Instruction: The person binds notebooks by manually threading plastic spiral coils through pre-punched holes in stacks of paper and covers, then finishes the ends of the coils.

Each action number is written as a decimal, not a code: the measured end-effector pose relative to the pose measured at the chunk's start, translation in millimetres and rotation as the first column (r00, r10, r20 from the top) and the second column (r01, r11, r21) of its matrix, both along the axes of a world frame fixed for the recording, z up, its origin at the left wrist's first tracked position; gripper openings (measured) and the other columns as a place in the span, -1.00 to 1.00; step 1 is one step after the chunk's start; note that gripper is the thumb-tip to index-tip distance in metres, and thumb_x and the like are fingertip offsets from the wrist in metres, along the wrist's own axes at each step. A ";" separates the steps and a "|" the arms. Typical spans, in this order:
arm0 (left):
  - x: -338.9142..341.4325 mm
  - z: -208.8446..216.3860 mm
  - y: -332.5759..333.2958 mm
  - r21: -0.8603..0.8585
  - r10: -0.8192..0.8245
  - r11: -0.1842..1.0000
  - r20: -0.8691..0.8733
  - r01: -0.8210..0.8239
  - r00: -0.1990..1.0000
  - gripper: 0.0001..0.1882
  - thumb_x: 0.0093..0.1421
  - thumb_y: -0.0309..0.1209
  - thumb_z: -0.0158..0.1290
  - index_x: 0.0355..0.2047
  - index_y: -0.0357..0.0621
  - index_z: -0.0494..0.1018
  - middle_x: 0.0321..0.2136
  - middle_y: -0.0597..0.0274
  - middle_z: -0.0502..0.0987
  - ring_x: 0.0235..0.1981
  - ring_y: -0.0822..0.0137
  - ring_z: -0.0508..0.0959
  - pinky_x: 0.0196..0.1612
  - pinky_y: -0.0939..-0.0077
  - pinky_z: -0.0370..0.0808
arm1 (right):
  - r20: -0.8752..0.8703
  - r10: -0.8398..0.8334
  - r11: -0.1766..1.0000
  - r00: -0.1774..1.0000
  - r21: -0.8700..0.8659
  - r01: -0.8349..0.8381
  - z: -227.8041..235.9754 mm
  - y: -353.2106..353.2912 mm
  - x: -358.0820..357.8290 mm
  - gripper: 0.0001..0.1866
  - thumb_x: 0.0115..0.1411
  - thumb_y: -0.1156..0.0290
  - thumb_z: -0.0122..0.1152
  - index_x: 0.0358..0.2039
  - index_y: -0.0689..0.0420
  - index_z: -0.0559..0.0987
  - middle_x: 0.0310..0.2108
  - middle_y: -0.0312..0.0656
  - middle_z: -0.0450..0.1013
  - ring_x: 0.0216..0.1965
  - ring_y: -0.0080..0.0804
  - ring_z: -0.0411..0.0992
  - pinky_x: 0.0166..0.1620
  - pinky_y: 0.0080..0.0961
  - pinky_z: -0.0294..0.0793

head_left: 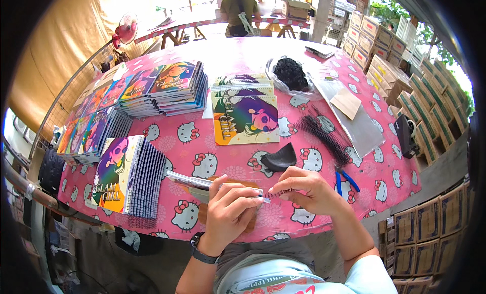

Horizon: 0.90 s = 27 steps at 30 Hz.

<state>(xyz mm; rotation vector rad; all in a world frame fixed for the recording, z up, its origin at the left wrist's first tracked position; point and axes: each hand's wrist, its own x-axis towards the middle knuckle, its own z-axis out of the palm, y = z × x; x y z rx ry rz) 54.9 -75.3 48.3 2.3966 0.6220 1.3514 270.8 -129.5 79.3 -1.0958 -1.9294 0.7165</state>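
My left hand (230,205) grips a notebook (191,180), seen nearly edge-on, near the front of the table. At its right end, my right hand (306,190) pinches a dark spiral binding coil (279,193) that meets the notebook's edge. How far the coil is threaded cannot be made out. Partly hidden under my left hand is a brown wooden board (250,183). Just beyond my hands rests a black curved piece (280,158). Blue-handled pliers (350,180) lie to the right of my right hand, below a heap of loose black coils (324,137).
Spiral-bound notebooks (114,172) stand stacked at left, with more stacks (174,76) behind. Other notebooks (245,119) overlap at the centre. Beyond are a plastic bag of black coils (291,74) and a clear sheet (362,134). A person (237,15) sits at a far table.
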 end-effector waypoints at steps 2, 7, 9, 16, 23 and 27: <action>0.6 -0.5 -1.0 -0.001 0.028 1.000 0.003 -0.028 1.000 -0.83 -0.12 -0.53 0.27 -0.51 0.03 0.55 -0.44 0.40 0.59 -0.34 0.34 0.54 0.03 0.28 0.29 | 0.021 0.037 0.999 0.999 -0.024 -0.036 3.4 -1.5 3.9 -0.73 0.05 0.60 0.24 -0.18 0.14 0.61 -0.39 -0.24 0.45 -0.45 -0.43 0.44 -0.38 -0.54 0.44; 8.2 3.2 2.6 -0.048 0.033 0.998 0.015 -0.032 0.999 -0.82 -0.10 -0.51 0.24 -0.45 0.03 0.55 -0.43 0.41 0.57 -0.34 0.35 0.53 -0.03 0.31 0.27 | 0.031 0.007 0.989 0.999 -0.151 -0.002 -4.2 -13.0 4.4 -0.61 0.13 0.56 0.17 0.01 0.12 0.48 -0.43 -0.17 0.45 -0.41 -0.31 0.45 -0.31 -0.47 0.45; 9.4 14.6 -0.1 -0.109 0.001 0.994 -0.030 -0.005 1.000 -0.84 -0.06 -0.46 0.23 -0.42 0.04 0.55 -0.42 0.41 0.56 -0.34 0.36 0.50 -0.06 0.32 0.23 | 0.013 -0.072 0.946 0.997 -0.316 0.072 -0.9 -17.7 -5.2 -0.51 0.14 0.54 0.18 0.11 0.10 0.40 -0.45 -0.17 0.46 -0.44 -0.33 0.46 -0.34 -0.50 0.45; 4.1 1.8 3.3 -0.010 0.054 0.998 -0.236 -0.058 0.970 -0.84 0.05 -0.25 0.17 -0.35 0.05 0.53 -0.44 0.44 0.49 -0.32 0.37 0.44 -0.11 0.33 0.12 | -0.055 -0.121 0.911 0.991 -0.403 0.088 -14.5 19.4 25.0 -0.43 0.17 0.27 0.19 0.17 0.09 0.30 -0.31 -0.18 0.49 -0.32 -0.41 0.47 -0.25 -0.45 0.47; 9.7 4.4 1.2 0.024 0.060 0.998 -0.238 -0.056 0.969 -0.84 0.10 -0.18 0.12 -0.44 0.07 0.52 -0.39 0.49 0.49 -0.22 0.40 0.46 0.06 0.22 0.06 | 0.663 -0.514 0.778 0.543 0.094 0.621 -94.4 60.8 29.5 -0.25 -0.15 -0.11 0.36 -0.01 0.08 0.44 0.07 0.04 0.27 0.09 -0.04 0.22 0.11 -0.17 0.25; 10.0 2.4 3.2 0.004 0.084 0.996 -0.193 -0.085 0.978 -0.84 0.10 -0.17 0.12 -0.43 0.08 0.53 -0.34 0.51 0.50 -0.20 0.41 0.46 0.03 0.23 0.10 | 0.451 -0.556 0.802 0.699 0.068 0.594 -101.5 57.2 28.7 -0.39 -0.12 0.01 0.36 -0.10 0.10 0.50 -0.05 0.03 0.36 -0.02 -0.13 0.29 0.03 -0.25 0.30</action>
